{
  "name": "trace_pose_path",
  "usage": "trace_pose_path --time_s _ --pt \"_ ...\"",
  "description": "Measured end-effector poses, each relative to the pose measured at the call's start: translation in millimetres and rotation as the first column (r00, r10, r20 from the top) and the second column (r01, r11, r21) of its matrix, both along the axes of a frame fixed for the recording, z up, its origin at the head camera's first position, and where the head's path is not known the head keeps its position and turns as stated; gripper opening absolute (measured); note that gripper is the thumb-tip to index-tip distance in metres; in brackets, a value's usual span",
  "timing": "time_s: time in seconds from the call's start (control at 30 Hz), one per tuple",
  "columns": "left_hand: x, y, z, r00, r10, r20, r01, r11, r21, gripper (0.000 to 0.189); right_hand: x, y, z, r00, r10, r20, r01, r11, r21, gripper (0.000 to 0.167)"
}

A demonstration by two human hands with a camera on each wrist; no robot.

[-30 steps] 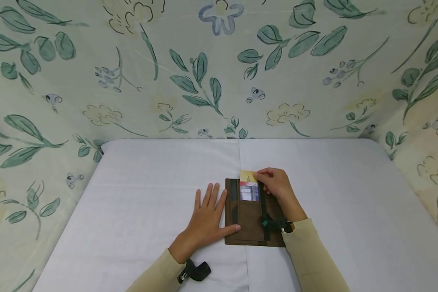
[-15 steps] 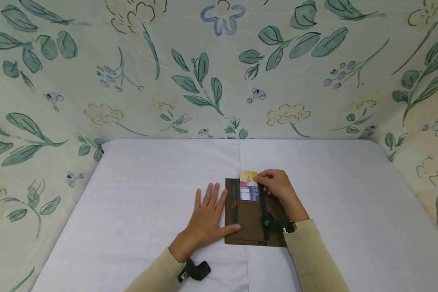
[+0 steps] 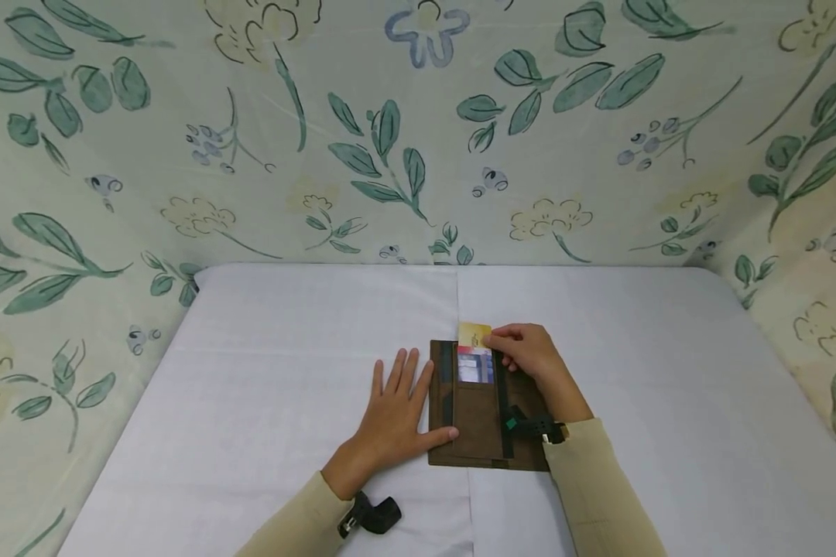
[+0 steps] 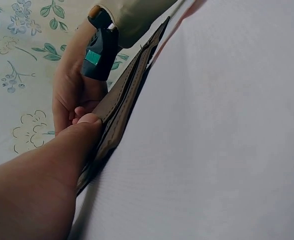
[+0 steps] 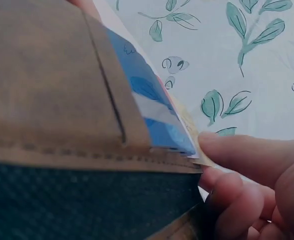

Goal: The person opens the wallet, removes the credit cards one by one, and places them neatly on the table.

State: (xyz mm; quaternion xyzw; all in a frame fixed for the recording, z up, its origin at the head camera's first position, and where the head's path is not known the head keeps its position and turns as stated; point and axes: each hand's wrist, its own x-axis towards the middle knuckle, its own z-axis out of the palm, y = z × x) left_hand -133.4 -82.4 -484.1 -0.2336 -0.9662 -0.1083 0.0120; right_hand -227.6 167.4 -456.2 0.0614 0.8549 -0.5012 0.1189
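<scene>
With right hand (image 3: 529, 353), pinching yellow card (image 3: 471, 335) by edge, partway out of wallet (image 3: 477, 425), behind slotted blue card (image 3: 475, 367); with left hand (image 3: 392, 418) spread, touching wallet by thumb. Seemingly midway: neither seated nor free, with last slide left.

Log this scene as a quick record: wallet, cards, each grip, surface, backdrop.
Wallet: brown, lying on the surface
Yellow card: sticks out past the wallet's far edge
Blue card: partly tucked into the wallet
Left grip: fingers spread, thumb resting on the wallet
Right grip: pinches the yellow card
Surface: white cloth
Backdrop: floral print
</scene>
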Motion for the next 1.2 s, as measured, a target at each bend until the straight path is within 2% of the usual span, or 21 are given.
trace_pose_path --time_s 0.23,0.43,0.8,1.2 --pt "-0.7 0.4 -1.1 1.000 0.000 -0.018 -0.001 1.000 -0.006 0.108 0.6 -0.3 0.8 1.000 -0.006 -0.013 0.006 0.999 -0.033 0.037" --pt "-1.3 0.2 -0.2 1.000 0.002 -0.014 -0.002 1.000 -0.001 0.108 0.3 -3.8 1.4 0.997 -0.051 -0.051 0.049 0.998 -0.040 0.035" --pt "0.5 0.4 -1.6 1.000 -0.002 -0.006 0.001 1.000 -0.005 0.107 3.4 -2.7 1.4 0.999 -0.039 0.012 0.039 0.999 -0.038 0.040" --pt "-0.2 -0.1 -2.2 1.000 -0.006 -0.013 0.006 1.000 -0.011 0.108 1.4 -5.0 -1.1 0.997 -0.072 -0.036 0.071 0.997 -0.031 0.033"
